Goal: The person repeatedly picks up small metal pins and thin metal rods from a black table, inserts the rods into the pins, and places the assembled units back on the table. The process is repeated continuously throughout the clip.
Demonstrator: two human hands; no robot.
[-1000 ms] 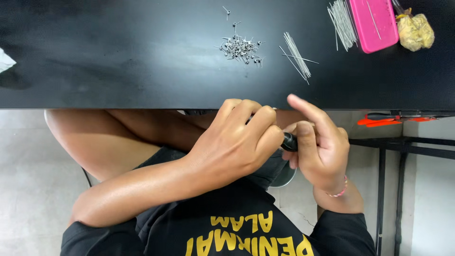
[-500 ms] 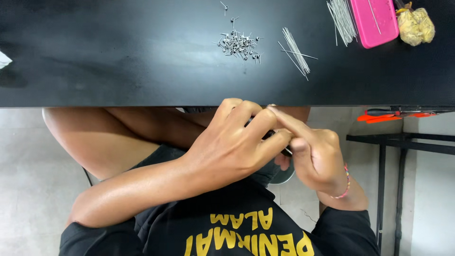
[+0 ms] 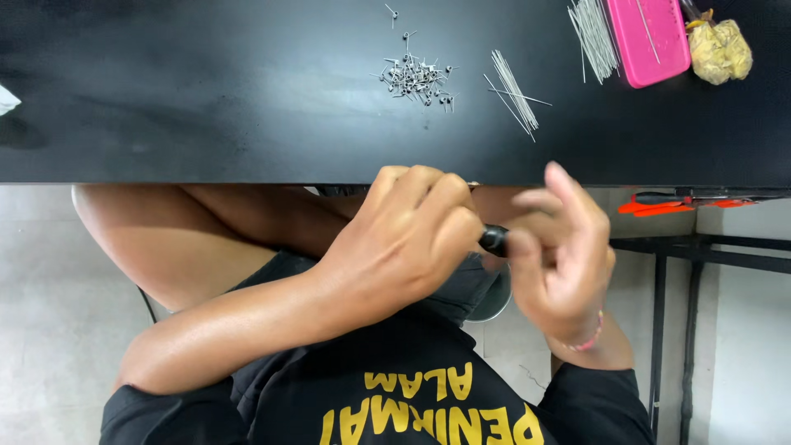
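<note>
A: What are the hands doing?

B: The left hand (image 3: 404, 239) is closed in a fist around a small black tool (image 3: 494, 240), whose tip pokes out toward the right hand (image 3: 564, 255). That hand is blurred, fingers curled at the tool's end; whether it pinches anything, I cannot tell.

A: And the work so far?

B: Beyond the left knuckles, on the black table (image 3: 206, 99), lies a heap of small bent metal pieces (image 3: 416, 78), apparently finished. Beyond the right hand, a loose bundle of straight wires (image 3: 515, 99) lies unbent, with more wires (image 3: 593, 33) beside a pink tray (image 3: 655, 41). So I judge much is left.
</note>
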